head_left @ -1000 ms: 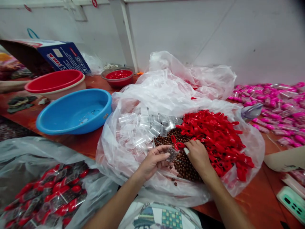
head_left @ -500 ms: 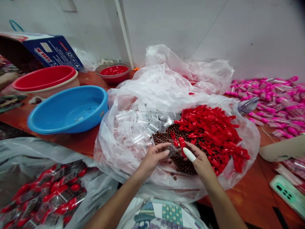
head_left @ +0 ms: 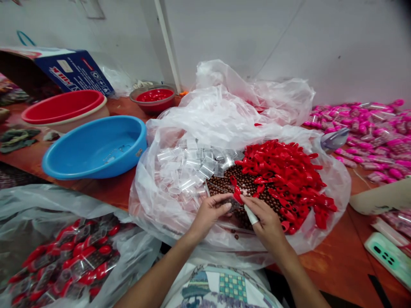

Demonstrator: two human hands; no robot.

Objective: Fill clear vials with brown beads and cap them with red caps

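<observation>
Red clip pinched in right hand grip; left hand grip contents hidden.

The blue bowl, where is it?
In the head view, the blue bowl sits on the left of the table, between the red basin and the big clear plastic sheet.
</observation>
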